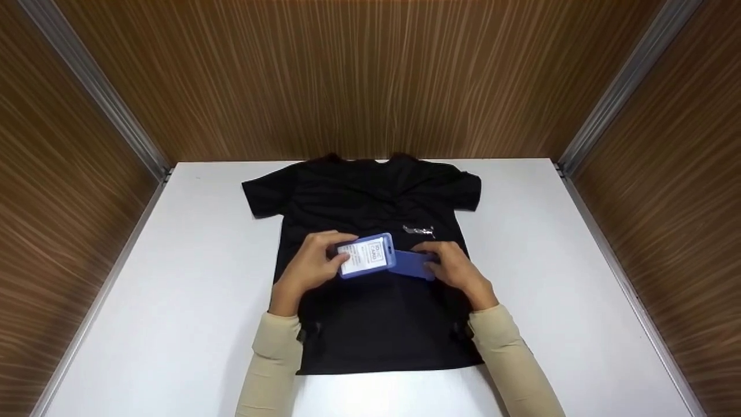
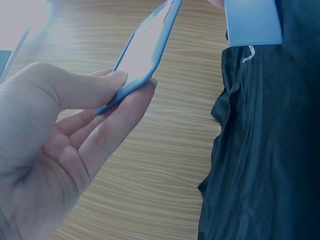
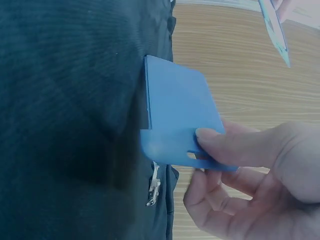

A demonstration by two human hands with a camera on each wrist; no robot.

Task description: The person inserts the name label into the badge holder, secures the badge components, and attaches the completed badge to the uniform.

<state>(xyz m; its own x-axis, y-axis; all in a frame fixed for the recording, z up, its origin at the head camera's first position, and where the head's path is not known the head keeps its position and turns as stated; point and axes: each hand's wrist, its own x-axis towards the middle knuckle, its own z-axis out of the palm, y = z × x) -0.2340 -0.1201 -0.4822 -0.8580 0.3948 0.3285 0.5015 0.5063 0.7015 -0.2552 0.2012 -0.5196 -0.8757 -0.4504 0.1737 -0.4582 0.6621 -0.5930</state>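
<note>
Over the black T-shirt [image 1: 376,330], left grip [image 1: 310,263] pinches ID-card holder [image 1: 367,255], right grip [image 1: 454,267] pinches blue cover [image 1: 410,264]; their edges should align well.

The person wears long beige sleeves: the left sleeve [image 1: 267,370] and the right sleeve [image 1: 517,365] both run down to the wrist, plain and close-fitting, with soft creases and a smoother band at the end. A small dark fitting sits at the inner side of each wrist, its details lost in shadow. The left hand [image 1: 312,263] and right hand [image 1: 455,267] are bare, with short nails.
</note>
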